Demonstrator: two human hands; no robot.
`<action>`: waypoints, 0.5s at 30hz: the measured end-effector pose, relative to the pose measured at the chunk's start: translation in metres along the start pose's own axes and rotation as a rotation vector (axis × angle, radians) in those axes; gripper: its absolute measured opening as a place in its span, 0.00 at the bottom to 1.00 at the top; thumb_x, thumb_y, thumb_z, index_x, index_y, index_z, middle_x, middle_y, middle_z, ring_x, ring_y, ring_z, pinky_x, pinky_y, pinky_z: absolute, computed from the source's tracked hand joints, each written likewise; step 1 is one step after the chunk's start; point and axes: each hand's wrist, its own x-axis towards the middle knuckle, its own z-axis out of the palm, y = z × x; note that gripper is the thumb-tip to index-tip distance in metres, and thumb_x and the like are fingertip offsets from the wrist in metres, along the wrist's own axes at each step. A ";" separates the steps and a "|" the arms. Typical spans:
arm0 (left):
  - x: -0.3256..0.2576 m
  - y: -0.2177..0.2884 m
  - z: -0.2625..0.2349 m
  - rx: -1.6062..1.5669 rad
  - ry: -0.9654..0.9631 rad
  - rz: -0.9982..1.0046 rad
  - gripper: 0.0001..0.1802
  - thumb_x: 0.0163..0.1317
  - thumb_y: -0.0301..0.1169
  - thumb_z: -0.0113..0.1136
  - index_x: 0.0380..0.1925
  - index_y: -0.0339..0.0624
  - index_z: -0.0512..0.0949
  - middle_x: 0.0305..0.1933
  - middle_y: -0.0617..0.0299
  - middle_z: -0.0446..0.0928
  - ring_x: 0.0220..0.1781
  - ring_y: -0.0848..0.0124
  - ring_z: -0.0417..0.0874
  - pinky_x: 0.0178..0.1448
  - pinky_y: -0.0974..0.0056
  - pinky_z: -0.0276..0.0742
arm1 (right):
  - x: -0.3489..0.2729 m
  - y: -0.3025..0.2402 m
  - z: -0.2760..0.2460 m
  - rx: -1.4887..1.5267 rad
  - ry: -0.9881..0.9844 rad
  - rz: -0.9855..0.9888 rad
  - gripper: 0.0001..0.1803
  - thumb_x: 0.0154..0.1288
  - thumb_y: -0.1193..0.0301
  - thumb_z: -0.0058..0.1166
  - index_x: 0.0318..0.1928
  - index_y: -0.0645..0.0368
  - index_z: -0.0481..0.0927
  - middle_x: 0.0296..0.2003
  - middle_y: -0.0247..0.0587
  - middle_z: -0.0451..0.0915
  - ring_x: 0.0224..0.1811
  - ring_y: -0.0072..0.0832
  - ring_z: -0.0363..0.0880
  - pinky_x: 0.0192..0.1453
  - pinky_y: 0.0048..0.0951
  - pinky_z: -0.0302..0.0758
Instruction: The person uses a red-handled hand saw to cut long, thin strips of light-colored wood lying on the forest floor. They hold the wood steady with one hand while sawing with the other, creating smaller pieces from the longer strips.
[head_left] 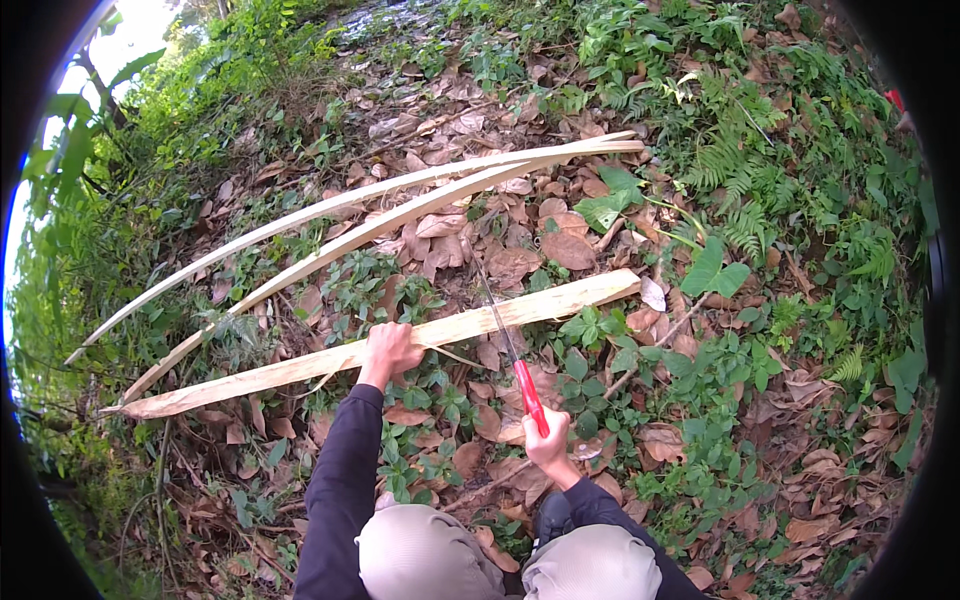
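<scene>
A long, pale, rough-hewn wooden plank [240,380] lies slantwise over the leaves in front of me, its left end tapering. My left hand [392,350] is closed over the plank near its middle, with the knuckles up. In my right hand [547,438] is a cutting tool with a red handle [530,397]. The tool's long, thin, dark blade [492,300] crosses the plank to the right of my left hand, and its tip reaches past the far edge. Seen nearly edge-on, the blade could be a saw's or a machete's; I cannot tell which.
Beyond the plank lie two long, curved, pale wooden strips [340,237], meeting at their right ends. Dry brown leaves [570,250] and low green plants [590,330] cover the ground. Ferns [735,180] grow at the right. My bent knees [425,555] are at the lower edge.
</scene>
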 end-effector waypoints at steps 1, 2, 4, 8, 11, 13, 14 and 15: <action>-0.001 0.000 0.001 -0.010 -0.001 -0.002 0.21 0.47 0.46 0.63 0.27 0.36 0.84 0.28 0.42 0.83 0.34 0.46 0.86 0.44 0.47 0.82 | -0.003 -0.001 0.006 0.007 0.003 0.027 0.12 0.58 0.75 0.54 0.19 0.65 0.71 0.12 0.47 0.69 0.13 0.38 0.71 0.21 0.39 0.62; 0.000 -0.001 0.001 -0.020 -0.002 -0.003 0.21 0.47 0.46 0.63 0.27 0.36 0.84 0.28 0.42 0.83 0.35 0.46 0.86 0.45 0.47 0.82 | -0.005 -0.002 0.010 0.015 0.007 0.054 0.12 0.58 0.75 0.54 0.19 0.65 0.71 0.12 0.47 0.69 0.12 0.38 0.71 0.21 0.39 0.62; 0.002 -0.001 -0.002 -0.017 -0.010 -0.006 0.21 0.48 0.46 0.63 0.28 0.37 0.84 0.29 0.41 0.83 0.36 0.46 0.87 0.46 0.47 0.82 | -0.005 0.000 0.007 0.081 0.014 0.119 0.12 0.59 0.75 0.54 0.19 0.65 0.72 0.12 0.47 0.69 0.12 0.35 0.71 0.21 0.38 0.62; 0.002 -0.001 -0.009 -0.021 -0.034 -0.007 0.22 0.48 0.46 0.63 0.31 0.37 0.86 0.31 0.41 0.84 0.38 0.47 0.88 0.48 0.48 0.83 | 0.006 0.003 -0.010 0.130 -0.028 0.196 0.13 0.60 0.73 0.55 0.20 0.66 0.73 0.13 0.47 0.70 0.13 0.33 0.71 0.22 0.38 0.63; 0.001 0.002 -0.009 -0.039 -0.064 -0.050 0.22 0.49 0.47 0.63 0.32 0.38 0.87 0.36 0.40 0.85 0.41 0.45 0.87 0.51 0.48 0.83 | 0.001 -0.018 -0.022 0.036 -0.040 0.153 0.13 0.60 0.73 0.56 0.20 0.64 0.73 0.13 0.49 0.71 0.14 0.40 0.74 0.23 0.39 0.65; 0.014 -0.005 -0.006 -0.035 -0.073 -0.084 0.24 0.49 0.49 0.62 0.34 0.39 0.87 0.38 0.42 0.85 0.43 0.46 0.87 0.53 0.48 0.82 | -0.034 -0.035 -0.048 0.011 -0.101 0.129 0.12 0.59 0.73 0.57 0.20 0.63 0.74 0.13 0.47 0.71 0.14 0.38 0.74 0.22 0.38 0.66; 0.020 -0.005 -0.012 -0.056 -0.112 -0.092 0.24 0.49 0.49 0.62 0.35 0.39 0.87 0.39 0.42 0.85 0.44 0.46 0.87 0.54 0.48 0.82 | -0.047 -0.049 -0.063 -0.020 -0.092 0.067 0.12 0.59 0.73 0.57 0.20 0.63 0.74 0.13 0.45 0.71 0.14 0.35 0.73 0.22 0.37 0.66; 0.023 -0.005 -0.016 -0.067 -0.170 -0.097 0.24 0.49 0.49 0.62 0.36 0.39 0.87 0.39 0.42 0.85 0.45 0.47 0.87 0.54 0.49 0.82 | -0.062 -0.052 -0.078 0.041 -0.103 0.130 0.11 0.58 0.74 0.57 0.21 0.64 0.75 0.13 0.43 0.71 0.14 0.31 0.72 0.22 0.35 0.66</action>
